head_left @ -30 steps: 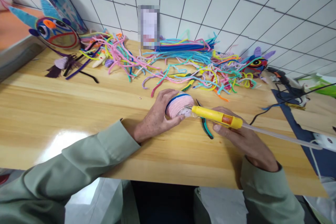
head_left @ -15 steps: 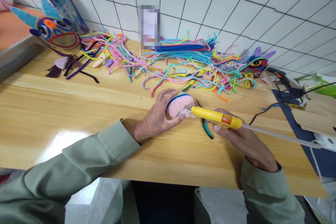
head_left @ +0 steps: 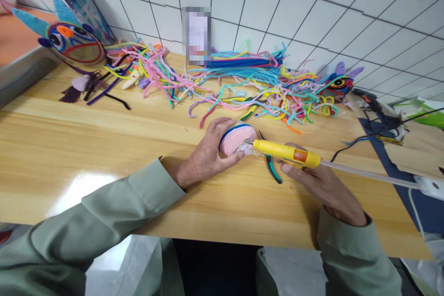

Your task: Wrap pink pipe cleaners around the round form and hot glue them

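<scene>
My left hand [head_left: 211,150] is closed around a pink round piece [head_left: 239,140] with a blue band near its far edge and a whitish part low on its right side. My right hand [head_left: 310,173] grips a yellow hot glue gun [head_left: 287,151], with a clear glue stick [head_left: 367,173] trailing out of its back. The gun's metal nozzle meets the whitish part of the pink piece. On the table between the hands, partly beneath the gun, lies a pair of pliers with black and teal handles [head_left: 273,170].
Tangled colourful pipe cleaners [head_left: 163,71] stretch along the tiled wall, with yellow-handled pliers [head_left: 249,113] at their front. A decorated fish-like face [head_left: 78,44] and a tall can [head_left: 81,4] stand at left. Black cables [head_left: 378,122] and a white power strip [head_left: 432,186] are at right.
Almost nothing differs. The back end of the glue stick sits slightly lower; both hands keep their hold, and the nozzle stays at the pink piece.
</scene>
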Demonstrator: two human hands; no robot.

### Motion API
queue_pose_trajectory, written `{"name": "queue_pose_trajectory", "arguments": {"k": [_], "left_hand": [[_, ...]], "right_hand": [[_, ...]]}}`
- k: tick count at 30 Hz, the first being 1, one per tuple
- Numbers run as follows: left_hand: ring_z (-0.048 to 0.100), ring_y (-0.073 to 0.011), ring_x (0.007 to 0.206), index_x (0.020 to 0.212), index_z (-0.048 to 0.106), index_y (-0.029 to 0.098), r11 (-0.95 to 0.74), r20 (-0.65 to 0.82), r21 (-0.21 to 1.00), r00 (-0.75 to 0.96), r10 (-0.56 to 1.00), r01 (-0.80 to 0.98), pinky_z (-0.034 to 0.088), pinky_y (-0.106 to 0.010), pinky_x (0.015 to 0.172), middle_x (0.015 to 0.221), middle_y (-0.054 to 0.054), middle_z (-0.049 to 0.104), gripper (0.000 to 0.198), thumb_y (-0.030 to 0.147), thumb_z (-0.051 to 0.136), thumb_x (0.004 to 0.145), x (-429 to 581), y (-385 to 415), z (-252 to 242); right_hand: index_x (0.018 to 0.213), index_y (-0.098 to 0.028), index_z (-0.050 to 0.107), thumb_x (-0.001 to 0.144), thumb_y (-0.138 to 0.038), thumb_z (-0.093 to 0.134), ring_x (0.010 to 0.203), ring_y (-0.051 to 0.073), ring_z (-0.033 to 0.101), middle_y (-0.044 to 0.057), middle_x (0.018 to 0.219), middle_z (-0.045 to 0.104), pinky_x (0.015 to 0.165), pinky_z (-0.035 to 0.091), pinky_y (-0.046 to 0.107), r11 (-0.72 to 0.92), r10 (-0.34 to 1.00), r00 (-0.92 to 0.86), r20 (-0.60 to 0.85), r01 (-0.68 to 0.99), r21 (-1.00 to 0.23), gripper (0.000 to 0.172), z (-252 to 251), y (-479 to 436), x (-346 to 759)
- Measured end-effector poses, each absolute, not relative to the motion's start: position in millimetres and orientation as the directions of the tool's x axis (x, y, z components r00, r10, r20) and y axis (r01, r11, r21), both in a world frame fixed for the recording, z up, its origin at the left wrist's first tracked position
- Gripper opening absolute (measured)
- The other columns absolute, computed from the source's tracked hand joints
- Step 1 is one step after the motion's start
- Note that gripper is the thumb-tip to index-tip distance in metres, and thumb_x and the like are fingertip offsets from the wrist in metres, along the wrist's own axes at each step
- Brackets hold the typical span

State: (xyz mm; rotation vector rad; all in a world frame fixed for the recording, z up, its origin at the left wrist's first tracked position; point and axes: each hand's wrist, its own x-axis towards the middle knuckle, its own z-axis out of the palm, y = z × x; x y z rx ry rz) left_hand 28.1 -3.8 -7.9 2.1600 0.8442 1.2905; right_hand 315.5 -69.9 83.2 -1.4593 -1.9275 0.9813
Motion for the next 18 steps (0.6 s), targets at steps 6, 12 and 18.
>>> {"name": "queue_pose_trajectory", "arguments": {"k": [6,12,18], "left_hand": [[0.055,-0.0370,0.149,0.160,0.043,0.028,-0.698,0.603,0.669,0.363,0.711,0.256,0.049,-0.065,0.127,0.154,-0.018,0.058,0.071,0.045,0.077,0.100,28.2,-3.6,-7.8],[0.054,-0.0383,0.150,0.161,0.043,0.028,-0.688,0.577,0.673,0.388,0.719,0.273,0.048,-0.067,0.128,0.155,-0.018,0.057,0.073,0.045,0.078,0.099,26.4,-3.5,-5.8],[0.055,-0.0371,0.149,0.160,0.045,0.027,-0.698,0.600,0.666,0.367,0.711,0.264,0.048,-0.064,0.127,0.154,-0.018,0.058,0.072,0.045,0.078,0.099,27.4,-3.1,-6.9]], "right_hand": [[0.085,-0.029,0.076,0.102,-0.067,0.068,0.081,0.023,0.068,0.004,0.092,0.075,0.075,0.062,0.037,0.146,0.964,-0.267,-0.020,0.587,-0.796,0.043,83.3,-71.5,314.8],[0.087,-0.029,0.077,0.103,-0.068,0.066,0.083,0.025,0.069,0.005,0.092,0.076,0.077,0.062,0.038,0.150,0.967,-0.256,-0.018,0.618,-0.772,0.044,82.4,-71.8,316.2],[0.083,-0.028,0.075,0.103,-0.067,0.066,0.085,0.024,0.070,0.004,0.095,0.076,0.078,0.061,0.037,0.149,0.964,-0.263,-0.027,0.627,-0.764,0.045,83.1,-72.0,317.1]]}}
